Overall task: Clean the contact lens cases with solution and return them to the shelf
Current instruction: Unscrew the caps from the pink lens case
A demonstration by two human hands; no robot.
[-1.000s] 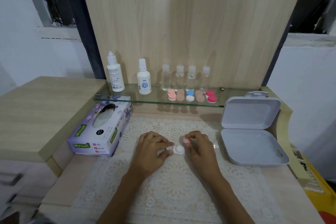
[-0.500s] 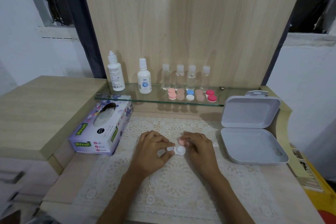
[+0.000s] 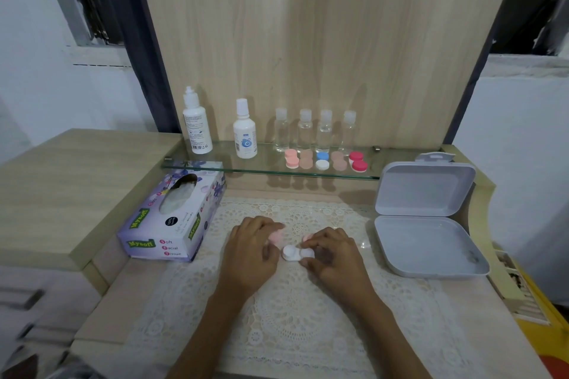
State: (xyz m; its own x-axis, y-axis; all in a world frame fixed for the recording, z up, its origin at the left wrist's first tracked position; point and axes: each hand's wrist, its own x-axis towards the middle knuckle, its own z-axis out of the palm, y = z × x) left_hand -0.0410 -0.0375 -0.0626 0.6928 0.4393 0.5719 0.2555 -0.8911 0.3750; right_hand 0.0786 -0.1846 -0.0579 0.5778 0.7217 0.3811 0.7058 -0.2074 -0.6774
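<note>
A white contact lens case (image 3: 297,252) lies uncapped on the lace mat (image 3: 295,317) between my hands. My right hand (image 3: 334,257) pinches its right well between thumb and forefinger. My left hand (image 3: 251,251) has curled fingers around a pink cap (image 3: 275,238) just left of the case. A second pink cap (image 3: 308,237) lies on the mat behind my right fingertips. Two white solution bottles (image 3: 197,124) (image 3: 244,132) stand on the glass shelf (image 3: 215,167).
The shelf also holds several small clear bottles (image 3: 304,129) and several coloured lens cases (image 3: 322,160). A tissue box (image 3: 172,218) sits left of the mat. An open grey plastic box (image 3: 428,243) sits to the right.
My left hand let go of the case and lifted off a pink cap. My right hand set its pink cap on the mat and took hold of the case's right end.
</note>
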